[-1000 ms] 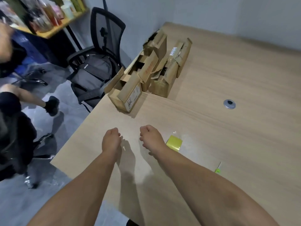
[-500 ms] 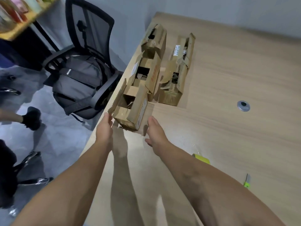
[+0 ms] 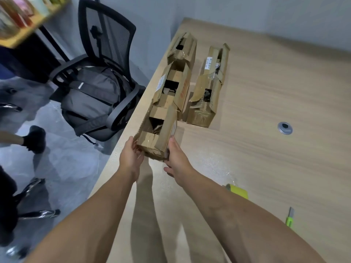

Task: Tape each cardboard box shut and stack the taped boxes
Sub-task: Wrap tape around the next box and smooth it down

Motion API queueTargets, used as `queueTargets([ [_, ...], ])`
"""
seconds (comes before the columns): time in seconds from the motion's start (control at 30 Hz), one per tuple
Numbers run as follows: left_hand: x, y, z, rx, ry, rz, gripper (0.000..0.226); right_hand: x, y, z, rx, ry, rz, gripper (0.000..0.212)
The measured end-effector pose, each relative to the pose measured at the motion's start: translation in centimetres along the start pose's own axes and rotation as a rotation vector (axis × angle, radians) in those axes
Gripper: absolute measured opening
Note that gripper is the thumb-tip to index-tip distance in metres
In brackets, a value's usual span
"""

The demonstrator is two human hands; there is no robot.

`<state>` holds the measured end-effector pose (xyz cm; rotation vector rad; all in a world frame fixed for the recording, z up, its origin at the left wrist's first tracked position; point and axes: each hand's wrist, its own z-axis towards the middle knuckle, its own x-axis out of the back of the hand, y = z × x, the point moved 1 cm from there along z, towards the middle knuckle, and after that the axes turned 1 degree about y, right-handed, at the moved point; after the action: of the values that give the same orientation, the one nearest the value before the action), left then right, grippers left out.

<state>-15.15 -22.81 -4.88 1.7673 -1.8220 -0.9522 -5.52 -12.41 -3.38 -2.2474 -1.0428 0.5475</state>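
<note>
The box [image 3: 157, 133] nearest the tape [image 3: 237, 191] is clasped, fingers curled round it, between left hand [image 3: 131, 158] and right hand [image 3: 177, 159], likely to be pulled closer for taping

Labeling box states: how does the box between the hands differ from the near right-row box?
Held box is gripped by left hand and right hand; right-row box lies untouched on the table. Held box's top gapes open; right-row box's flaps are crumpled, partly closed. Both brown cardboard.
</note>
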Motion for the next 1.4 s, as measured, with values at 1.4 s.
queueTargets([
  [1.4, 3.7, -23.4, -33.0, -0.085, 0.05, 0.175, 0.023, 17.5, 23.6, -24.5, 0.197, 0.042, -0.225, 0.044],
])
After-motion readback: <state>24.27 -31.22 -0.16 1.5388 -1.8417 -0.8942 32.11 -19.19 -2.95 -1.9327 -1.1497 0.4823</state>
